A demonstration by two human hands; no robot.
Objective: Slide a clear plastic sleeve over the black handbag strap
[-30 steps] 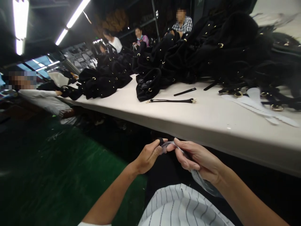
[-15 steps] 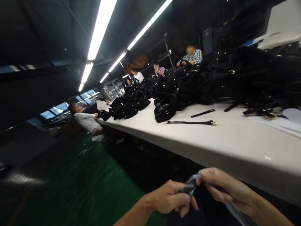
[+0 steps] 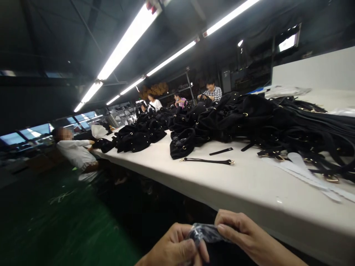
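Between my hands is a strip of clear plastic wrap [image 3: 206, 233], crinkled and shiny, over something dark. My left hand [image 3: 177, 245] pinches its left end between thumb and fingers. Its right end is gripped by my right hand [image 3: 238, 231], thumb on top. Both hands are below the near edge of the white table [image 3: 249, 184]. On the table beyond them lie a thin black strap with gold clasps [image 3: 206, 161] and a short black strip [image 3: 221, 151]. What the plastic covers I cannot make out.
Black bags with gold rings [image 3: 205, 118] are heaped along the table. At the right are black straps [image 3: 318, 125] with gold buckles and white strips [image 3: 307, 177]. A person in white [image 3: 76, 153] leans on the table at the left; several people sit along the far side.
My view has swung to the right and levelled somewhat. The plastic wrap, earlier bunched between my fingers, now stretches more level between my hands, with more of it showing.
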